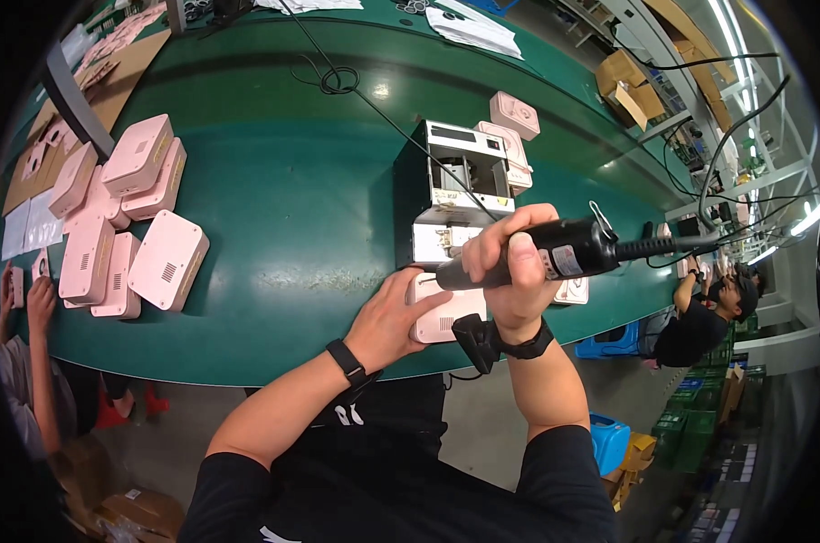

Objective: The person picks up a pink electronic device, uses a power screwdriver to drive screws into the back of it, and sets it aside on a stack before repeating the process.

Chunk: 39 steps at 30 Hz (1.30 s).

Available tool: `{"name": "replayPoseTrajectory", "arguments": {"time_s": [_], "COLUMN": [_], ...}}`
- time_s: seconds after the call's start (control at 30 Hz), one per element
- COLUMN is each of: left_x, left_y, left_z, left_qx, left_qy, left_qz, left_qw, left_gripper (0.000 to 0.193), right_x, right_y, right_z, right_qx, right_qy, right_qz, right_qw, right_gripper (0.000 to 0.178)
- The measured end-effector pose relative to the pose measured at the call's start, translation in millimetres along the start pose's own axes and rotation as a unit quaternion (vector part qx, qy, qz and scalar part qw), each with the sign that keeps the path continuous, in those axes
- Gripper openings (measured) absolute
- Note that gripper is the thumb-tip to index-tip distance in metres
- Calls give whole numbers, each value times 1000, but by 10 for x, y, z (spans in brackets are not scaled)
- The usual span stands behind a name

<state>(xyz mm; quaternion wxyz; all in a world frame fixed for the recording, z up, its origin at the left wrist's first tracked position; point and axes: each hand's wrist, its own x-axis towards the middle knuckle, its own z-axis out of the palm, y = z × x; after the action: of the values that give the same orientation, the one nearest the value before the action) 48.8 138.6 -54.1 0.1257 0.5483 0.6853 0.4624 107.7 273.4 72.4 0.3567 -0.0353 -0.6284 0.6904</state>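
My right hand (517, 281) grips a black corded electric screwdriver (577, 249), held nearly level. Its front end points left, over a pink plastic housing (442, 328) at the table's near edge. A thin dark bit shows near the housing's upper left corner; whether it touches a screw I cannot tell. My left hand (383, 317) holds the housing by its left side, thumb across the top. Slots show on the housing's face, and my right hand and wrist hide its right part. Just beyond stands a black and silver boxy machine (469, 213) with an open top.
Several pink housings (168, 262) are piled on the green table (274, 181) at left. More pink housings (516, 115) lie behind the machine. A cable (387, 109) crosses the table. At far left, another person's hands (39, 303) hold a pink part. A blue stool (611, 441) stands at right.
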Motion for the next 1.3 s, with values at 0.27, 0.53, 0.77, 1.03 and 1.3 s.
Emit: {"name": "replayPoseTrajectory", "arguments": {"time_s": [0.27, 0.53, 0.77, 1.03, 1.3], "left_x": [17, 26, 1, -94, -275], "left_y": [-19, -61, -24, 28, 21], "left_z": [-28, 30, 41, -62, -359], "left_qx": [-4, -4, -9, 31, 82], "left_qy": [-5, -2, 1, 4, -8], "left_qz": [-7, 3, 1, -6, -43], "left_qw": [1000, 1000, 1000, 1000, 996], "left_gripper": [73, 72, 72, 74, 73], "right_x": [7, -7, -95, -5, 380], "right_y": [-29, 106, 113, -55, -149], "right_z": [-23, 14, 62, -10, -368], "right_qx": [28, 8, 14, -24, -66], "right_qy": [-23, -32, -10, 61, 102], "right_qz": [-4, 14, 10, -3, -87], "right_qw": [999, 999, 1000, 998, 989], "right_gripper": [29, 27, 24, 16, 13]}}
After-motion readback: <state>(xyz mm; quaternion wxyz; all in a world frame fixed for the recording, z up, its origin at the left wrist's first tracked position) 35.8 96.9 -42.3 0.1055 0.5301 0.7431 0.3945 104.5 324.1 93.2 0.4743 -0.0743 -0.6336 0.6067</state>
